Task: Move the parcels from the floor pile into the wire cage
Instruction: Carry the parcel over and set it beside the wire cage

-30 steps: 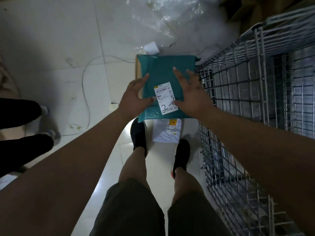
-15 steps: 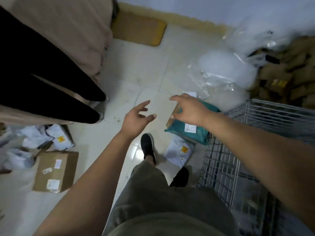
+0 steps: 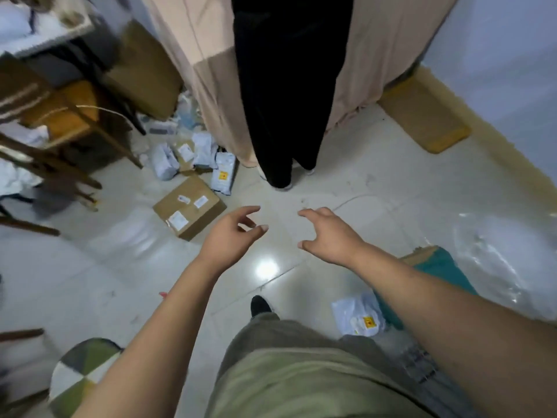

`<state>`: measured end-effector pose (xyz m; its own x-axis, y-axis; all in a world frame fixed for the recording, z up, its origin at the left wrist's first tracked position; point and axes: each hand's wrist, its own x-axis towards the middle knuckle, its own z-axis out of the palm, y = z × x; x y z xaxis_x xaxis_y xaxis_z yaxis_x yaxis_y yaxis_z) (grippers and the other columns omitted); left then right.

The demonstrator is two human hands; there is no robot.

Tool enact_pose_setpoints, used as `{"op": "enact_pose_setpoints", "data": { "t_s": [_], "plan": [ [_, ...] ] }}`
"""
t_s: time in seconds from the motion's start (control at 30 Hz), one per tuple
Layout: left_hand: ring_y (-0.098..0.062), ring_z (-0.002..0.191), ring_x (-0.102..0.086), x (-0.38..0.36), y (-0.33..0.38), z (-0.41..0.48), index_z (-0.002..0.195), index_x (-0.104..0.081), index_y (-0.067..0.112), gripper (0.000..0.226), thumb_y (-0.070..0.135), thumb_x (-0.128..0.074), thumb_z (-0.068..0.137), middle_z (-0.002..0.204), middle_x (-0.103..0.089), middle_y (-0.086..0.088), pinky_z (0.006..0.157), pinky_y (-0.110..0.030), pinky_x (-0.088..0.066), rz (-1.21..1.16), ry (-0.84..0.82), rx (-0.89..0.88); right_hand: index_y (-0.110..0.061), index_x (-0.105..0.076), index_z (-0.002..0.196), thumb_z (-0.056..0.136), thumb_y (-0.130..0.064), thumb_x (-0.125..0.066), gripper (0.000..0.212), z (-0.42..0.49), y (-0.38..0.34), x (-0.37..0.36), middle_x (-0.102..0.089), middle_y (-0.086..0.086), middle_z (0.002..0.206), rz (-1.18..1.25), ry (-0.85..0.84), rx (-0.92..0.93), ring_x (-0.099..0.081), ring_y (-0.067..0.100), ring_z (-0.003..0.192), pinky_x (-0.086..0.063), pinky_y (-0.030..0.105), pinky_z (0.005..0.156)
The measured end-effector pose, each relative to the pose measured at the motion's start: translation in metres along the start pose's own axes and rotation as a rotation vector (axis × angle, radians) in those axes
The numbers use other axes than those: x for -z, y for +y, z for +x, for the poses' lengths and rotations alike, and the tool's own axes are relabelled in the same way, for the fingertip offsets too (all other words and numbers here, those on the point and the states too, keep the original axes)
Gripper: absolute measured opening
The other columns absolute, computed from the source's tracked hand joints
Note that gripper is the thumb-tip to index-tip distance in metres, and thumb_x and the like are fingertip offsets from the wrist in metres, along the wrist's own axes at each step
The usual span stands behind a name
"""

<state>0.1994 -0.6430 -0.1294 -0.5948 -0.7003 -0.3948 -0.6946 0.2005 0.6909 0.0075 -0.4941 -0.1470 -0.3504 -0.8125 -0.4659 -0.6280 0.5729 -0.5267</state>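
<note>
My left hand (image 3: 232, 236) and my right hand (image 3: 328, 235) hang empty over the pale floor tiles, fingers loosely spread. Ahead on the left lies a brown cardboard box (image 3: 189, 206) with white labels. Behind it is a pile of white plastic mailers (image 3: 196, 159). A teal parcel (image 3: 438, 267) lies under my right forearm at the right. A white mailer (image 3: 360, 318) with a yellow sticker lies beside it. A corner of the wire cage (image 3: 422, 369) shows at the lower right.
A person in black trousers (image 3: 280, 116) and a beige coat stands straight ahead. Wooden chairs (image 3: 54, 140) crowd the left. A patterned stool (image 3: 80, 375) sits at the lower left. Clear plastic wrap (image 3: 494, 260) lies on the right, and a flat cardboard piece (image 3: 425, 116) lies by the wall.
My hands let go of the teal parcel by the cage, and both are now empty. The view has swung left from the cage to the floor pile.
</note>
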Motion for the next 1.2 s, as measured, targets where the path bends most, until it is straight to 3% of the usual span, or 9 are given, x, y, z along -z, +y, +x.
{"op": "enact_pose_setpoints", "data": {
  "t_s": [0.23,0.33,0.5,0.6,0.8,0.9,0.97,1.03,1.2],
  "plan": [
    [-0.002,0.077,-0.064,0.090,-0.115,-0.021,0.134,-0.059,0.050,0.051,0.060,-0.069,0.085,0.101,-0.065,0.018,0.077,-0.029,-0.054,-0.110,0.167,0.183,-0.032,-0.035,0.156,0.088,-0.042,-0.074,0.079,0.080,-0.131,-0.043,-0.042,0.005,0.147,-0.152,-0.147,0.149,-0.051,0.026,0.132,-0.045,0.036,0.107],
    [-0.008,0.096,-0.063,0.117,-0.149,-0.024,0.142,-0.052,0.052,0.059,0.060,-0.068,0.086,0.115,-0.062,0.020,0.093,-0.038,-0.054,-0.116,0.195,0.217,-0.031,-0.034,0.157,0.089,-0.041,-0.074,0.079,0.108,-0.173,-0.059,-0.043,0.006,0.145,-0.195,-0.197,0.200,-0.051,0.026,0.131,-0.045,0.036,0.106],
    [-0.010,0.119,-0.055,0.140,-0.177,-0.018,0.149,-0.042,0.052,0.068,0.059,-0.068,0.087,0.140,-0.053,0.015,0.100,-0.037,-0.049,-0.156,0.279,0.252,-0.031,-0.029,0.159,0.090,-0.040,-0.073,0.083,0.141,-0.206,-0.070,-0.042,0.006,0.145,-0.245,-0.252,0.217,-0.051,0.026,0.129,-0.047,0.037,0.103],
    [-0.016,0.134,-0.046,0.145,-0.184,-0.005,0.152,-0.036,0.052,0.072,0.057,-0.068,0.088,0.149,-0.043,0.013,0.110,-0.044,-0.045,-0.159,0.293,0.273,-0.033,-0.024,0.160,0.090,-0.041,-0.072,0.085,0.161,-0.211,-0.070,-0.042,0.006,0.144,-0.263,-0.277,0.239,-0.053,0.026,0.125,-0.049,0.038,0.100],
    [-0.022,0.146,-0.033,0.155,-0.187,0.029,0.153,-0.026,0.056,0.079,0.060,-0.068,0.087,0.161,-0.023,0.010,0.116,-0.049,-0.039,-0.137,0.335,0.384,-0.034,-0.016,0.162,0.091,-0.041,-0.071,0.090,0.227,-0.222,-0.059,-0.039,0.009,0.148,-0.376,-0.377,0.294,-0.055,0.028,0.124,-0.050,0.038,0.097],
    [-0.019,0.142,-0.041,0.171,-0.187,0.045,0.152,-0.025,0.059,0.077,0.058,-0.069,0.088,0.162,-0.023,0.013,0.114,-0.056,-0.040,-0.157,0.409,0.440,-0.035,-0.014,0.162,0.089,-0.040,-0.072,0.093,0.268,-0.244,-0.054,-0.038,0.010,0.149,-0.410,-0.415,0.329,-0.057,0.028,0.121,-0.051,0.040,0.098],
    [-0.009,0.121,-0.056,0.184,-0.189,0.060,0.149,-0.031,0.059,0.070,0.052,-0.069,0.091,0.153,-0.039,0.015,0.103,-0.047,-0.052,-0.187,0.479,0.423,-0.035,-0.013,0.161,0.089,-0.039,-0.072,0.093,0.296,-0.260,-0.052,-0.037,0.011,0.151,-0.415,-0.425,0.356,-0.055,0.029,0.124,-0.051,0.042,0.100],
    [-0.003,0.107,-0.059,0.199,-0.196,0.077,0.147,-0.034,0.060,0.066,0.051,-0.068,0.091,0.142,-0.050,0.015,0.092,-0.038,-0.057,-0.179,0.505,0.424,-0.035,-0.013,0.162,0.088,-0.038,-0.072,0.095,0.321,-0.277,-0.055,-0.034,0.012,0.155,-0.416,-0.440,0.375,-0.051,0.031,0.131,-0.049,0.043,0.104],
    [-0.011,0.115,-0.058,0.228,-0.231,0.120,0.150,-0.028,0.059,0.072,0.056,-0.066,0.090,0.141,-0.052,0.011,0.090,-0.035,-0.055,-0.115,0.436,0.466,-0.034,-0.013,0.162,0.088,-0.033,-0.070,0.094,0.373,-0.313,-0.075,-0.033,0.015,0.154,-0.415,-0.453,0.378,-0.048,0.035,0.132,-0.050,0.044,0.101]
  ]
}}
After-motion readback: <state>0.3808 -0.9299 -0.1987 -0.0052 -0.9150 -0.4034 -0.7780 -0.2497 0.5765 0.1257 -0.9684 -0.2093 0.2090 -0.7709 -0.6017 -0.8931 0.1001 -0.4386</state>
